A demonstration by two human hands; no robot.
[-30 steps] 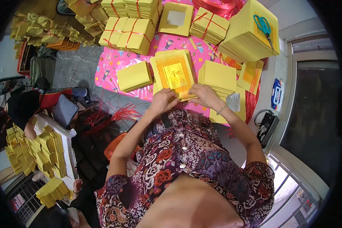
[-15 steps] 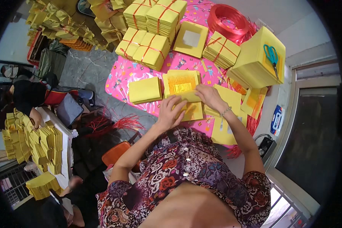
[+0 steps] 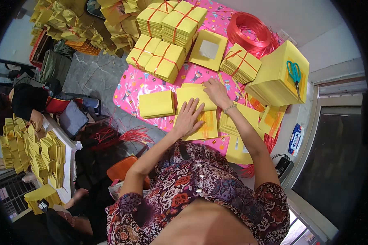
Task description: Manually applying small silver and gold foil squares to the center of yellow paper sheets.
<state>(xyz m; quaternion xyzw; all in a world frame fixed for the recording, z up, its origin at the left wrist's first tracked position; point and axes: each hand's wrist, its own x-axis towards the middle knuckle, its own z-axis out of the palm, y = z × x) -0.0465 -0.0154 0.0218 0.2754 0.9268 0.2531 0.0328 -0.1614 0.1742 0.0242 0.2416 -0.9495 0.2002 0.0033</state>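
Observation:
A yellow paper sheet (image 3: pixel 195 95) lies folded on the table in front of me, its plain side up. My left hand (image 3: pixel 188 118) rests on its near part, fingers spread and flat. At the sheet's far right edge, my right hand (image 3: pixel 216 93) has its fingers bent together over the paper. Under my left hand and toward me, a yellow sheet with an orange patch (image 3: pixel 207 125) shows. A neat stack of folded yellow paper (image 3: pixel 156 104) lies just to the left. More yellow sheets (image 3: pixel 240 116) are piled to the right, partly behind my right forearm.
Bundles tied with red string (image 3: pixel 164 61) stand at the back of the pink table cover (image 3: pixel 126 87). Teal scissors (image 3: pixel 293 73) lie on a tall paper stack (image 3: pixel 270 73), near a red string coil (image 3: pixel 249 32). On the left, another person's hand (image 3: pixel 37 120) is by yellow bundles.
The sheet's near part has been turned over away from me, covering the orange and gold patch. Both hands moved farther forward; the left now lies flat on the paper.

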